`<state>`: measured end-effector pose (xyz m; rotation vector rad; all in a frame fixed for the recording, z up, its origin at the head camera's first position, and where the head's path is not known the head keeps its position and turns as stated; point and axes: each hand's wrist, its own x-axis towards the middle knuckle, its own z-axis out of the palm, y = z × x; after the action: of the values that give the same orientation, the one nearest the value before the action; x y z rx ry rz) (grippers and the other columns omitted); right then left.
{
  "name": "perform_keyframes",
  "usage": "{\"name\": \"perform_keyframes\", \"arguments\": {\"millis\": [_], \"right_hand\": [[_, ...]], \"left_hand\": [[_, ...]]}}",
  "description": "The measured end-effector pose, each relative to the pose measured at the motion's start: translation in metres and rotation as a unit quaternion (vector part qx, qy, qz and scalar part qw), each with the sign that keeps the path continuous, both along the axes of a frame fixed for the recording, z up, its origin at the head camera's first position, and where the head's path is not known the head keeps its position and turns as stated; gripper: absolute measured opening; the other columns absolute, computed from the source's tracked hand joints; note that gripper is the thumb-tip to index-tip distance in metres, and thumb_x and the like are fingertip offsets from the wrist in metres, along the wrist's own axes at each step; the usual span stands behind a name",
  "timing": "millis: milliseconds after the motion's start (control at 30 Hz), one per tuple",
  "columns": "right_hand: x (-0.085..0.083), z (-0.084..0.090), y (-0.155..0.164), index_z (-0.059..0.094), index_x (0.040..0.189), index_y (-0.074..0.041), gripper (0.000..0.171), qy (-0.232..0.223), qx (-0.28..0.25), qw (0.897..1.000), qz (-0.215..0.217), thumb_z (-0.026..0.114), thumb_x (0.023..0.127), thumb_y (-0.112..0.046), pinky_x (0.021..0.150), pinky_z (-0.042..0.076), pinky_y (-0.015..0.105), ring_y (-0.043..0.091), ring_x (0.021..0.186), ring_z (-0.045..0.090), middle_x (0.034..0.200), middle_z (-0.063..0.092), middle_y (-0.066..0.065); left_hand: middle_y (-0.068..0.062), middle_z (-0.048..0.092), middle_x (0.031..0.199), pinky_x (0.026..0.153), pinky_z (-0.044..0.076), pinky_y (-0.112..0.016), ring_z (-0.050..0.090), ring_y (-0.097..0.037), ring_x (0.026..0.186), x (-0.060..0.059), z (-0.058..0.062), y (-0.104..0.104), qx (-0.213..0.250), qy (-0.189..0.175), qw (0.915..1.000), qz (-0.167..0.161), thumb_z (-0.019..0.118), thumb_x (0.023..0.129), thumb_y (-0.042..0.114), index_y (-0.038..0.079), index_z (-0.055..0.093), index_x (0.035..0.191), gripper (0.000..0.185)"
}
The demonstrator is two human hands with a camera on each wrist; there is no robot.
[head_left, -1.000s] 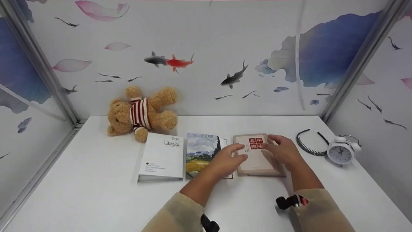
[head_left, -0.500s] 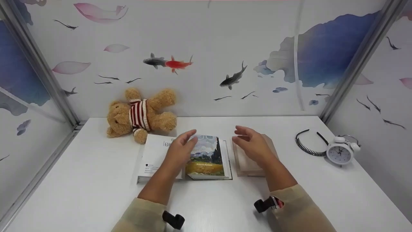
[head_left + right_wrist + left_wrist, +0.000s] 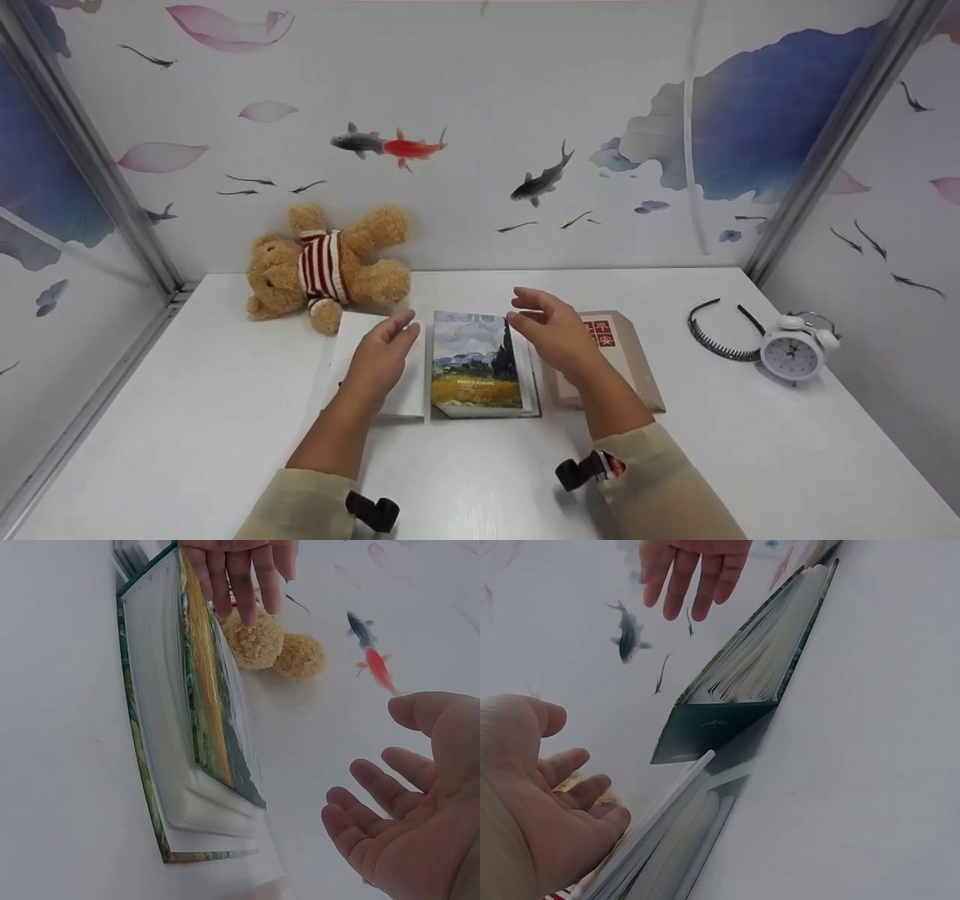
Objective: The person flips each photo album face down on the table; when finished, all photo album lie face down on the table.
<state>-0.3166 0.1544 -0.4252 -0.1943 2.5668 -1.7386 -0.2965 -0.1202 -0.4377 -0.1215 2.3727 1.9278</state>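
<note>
In the head view a photo album (image 3: 476, 367) with a painted landscape cover lies on the table between my two hands. My left hand (image 3: 379, 360) hovers over the white album (image 3: 409, 390) to its left, holding nothing. My right hand (image 3: 555, 334), fingers loosely bent and holding nothing, is above the gap between the landscape album and the pink-beige album (image 3: 634, 375). The left wrist view shows the landscape album's dark green spine (image 3: 712, 731) and its page edges. In the right wrist view its cover (image 3: 206, 682) stands slightly raised over thick pages, apart from my right hand (image 3: 412, 810).
A teddy bear (image 3: 322, 262) in a striped shirt lies on its side at the back left. To the right are a black headband (image 3: 720, 349) and a white alarm clock (image 3: 793, 352). A printed wall (image 3: 465, 232) borders the back of the table (image 3: 480, 472).
Both hands have moved left, away from the pink-beige album. My left hand has gone across the landscape album to above the white one. The albums have stayed in place.
</note>
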Motion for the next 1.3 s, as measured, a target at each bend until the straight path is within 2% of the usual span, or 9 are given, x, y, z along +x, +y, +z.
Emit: {"name": "perform_keyframes", "arguments": {"millis": [200, 433, 667, 933, 1033, 1167, 1300], "right_hand": [[0.006, -0.009, -0.005, 0.055, 0.134, -0.039, 0.044, -0.036, -0.013, 0.999, 0.009, 0.068, 0.092, -0.042, 0.11, 0.045, 0.048, 0.017, 0.132, 0.054, 0.14, 0.057, -0.007], [0.011, -0.016, -0.008, 0.053, 0.14, -0.031, 0.053, -0.06, -0.028, 0.997, 0.048, 0.069, 0.091, -0.042, 0.113, 0.042, 0.048, 0.021, 0.136, 0.051, 0.148, 0.051, -0.001], [0.011, -0.02, -0.012, 0.048, 0.146, -0.023, 0.059, -0.069, -0.005, 0.996, 0.047, 0.068, 0.093, -0.038, 0.115, 0.039, 0.049, 0.024, 0.139, 0.047, 0.149, 0.05, -0.001], [0.012, -0.022, -0.016, 0.048, 0.146, -0.02, 0.056, -0.072, 0.007, 0.996, 0.048, 0.066, 0.095, -0.035, 0.116, 0.039, 0.047, 0.023, 0.137, 0.049, 0.147, 0.053, -0.001], [0.013, -0.022, -0.017, 0.049, 0.145, -0.02, 0.056, -0.069, -0.003, 0.996, 0.053, 0.066, 0.094, -0.035, 0.115, 0.039, 0.047, 0.023, 0.137, 0.049, 0.147, 0.053, -0.001], [0.013, -0.021, -0.018, 0.051, 0.144, -0.019, 0.056, -0.061, -0.026, 0.996, 0.065, 0.068, 0.093, -0.036, 0.116, 0.038, 0.047, 0.024, 0.137, 0.049, 0.147, 0.053, -0.001], [0.015, -0.018, -0.021, 0.05, 0.144, -0.024, 0.059, -0.053, -0.026, 0.994, 0.087, 0.069, 0.091, -0.042, 0.116, 0.037, 0.049, 0.024, 0.142, 0.044, 0.148, 0.051, -0.006]], "left_hand": [[-0.003, 0.04, 0.157, 0.119, 0.036, -0.041, 0.038, -0.023, 0.146, 0.001, -0.004, 0.006, 0.027, -0.011, 0.9995, -0.009, 0.054, 0.1, 0.042, 0.015, 0.041, 0.15, 0.059], [-0.016, 0.029, 0.161, 0.12, 0.032, -0.045, 0.031, -0.032, 0.149, 0.007, -0.01, 0.015, 0.077, -0.015, 0.995, -0.062, 0.051, 0.102, 0.026, 0.006, 0.031, 0.154, 0.06], [-0.008, 0.024, 0.165, 0.124, 0.022, -0.044, 0.02, -0.025, 0.153, 0.008, -0.013, 0.02, 0.044, -0.035, 0.9943, -0.09, 0.054, 0.101, 0.031, 0.011, 0.025, 0.157, 0.066], [-0.012, 0.021, 0.165, 0.124, 0.02, -0.044, 0.018, -0.028, 0.154, 0.008, -0.014, 0.022, 0.048, -0.014, 0.9936, -0.102, 0.055, 0.101, 0.023, 0.005, 0.02, 0.157, 0.069], [-0.01, 0.023, 0.165, 0.124, 0.022, -0.044, 0.019, -0.028, 0.153, 0.008, -0.013, 0.021, 0.062, -0.005, 0.9937, -0.093, 0.058, 0.099, 0.021, 0.009, 0.021, 0.158, 0.07], [-0.002, 0.025, 0.164, 0.123, 0.023, -0.045, 0.017, -0.024, 0.154, 0.009, -0.011, 0.021, 0.093, 0.006, 0.992, -0.086, 0.061, 0.098, 0.023, 0.019, 0.026, 0.157, 0.069], [0.006, 0.025, 0.164, 0.125, 0.019, -0.043, 0.011, -0.018, 0.154, 0.011, -0.004, 0.022, 0.12, 0.019, 0.9895, -0.078, 0.06, 0.099, 0.025, 0.029, 0.029, 0.155, 0.065]]}}
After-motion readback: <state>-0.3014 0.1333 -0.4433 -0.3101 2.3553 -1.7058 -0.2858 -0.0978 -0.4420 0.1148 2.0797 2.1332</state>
